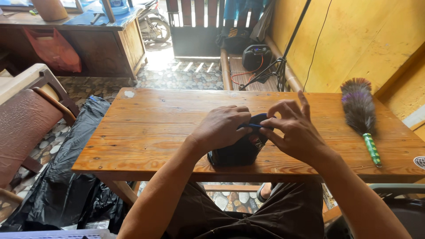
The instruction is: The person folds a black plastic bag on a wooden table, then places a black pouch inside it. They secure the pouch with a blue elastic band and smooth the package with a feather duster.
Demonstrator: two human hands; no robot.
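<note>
Near the front edge of the long plank wooden table (146, 132): small dark blue-black fabric pouch (239, 152). Left hand (221, 128) curled over its top, fingers closed on the cloth; right hand (294, 130) pinching the blue rim, index finger raised. Farther right, grey feather duster with green handle (361, 113). Left on the floor, crumpled black plastic sheet (66, 177).

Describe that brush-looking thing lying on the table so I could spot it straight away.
Start at the long wooden table and look to its far right end, well away from the left hand and right hand working on a dark cloth item. There lies a feather duster. Its fluffy grey-brown head with purple tips and its green patterned handle set it apart: nothing else there is feathered.
</note>
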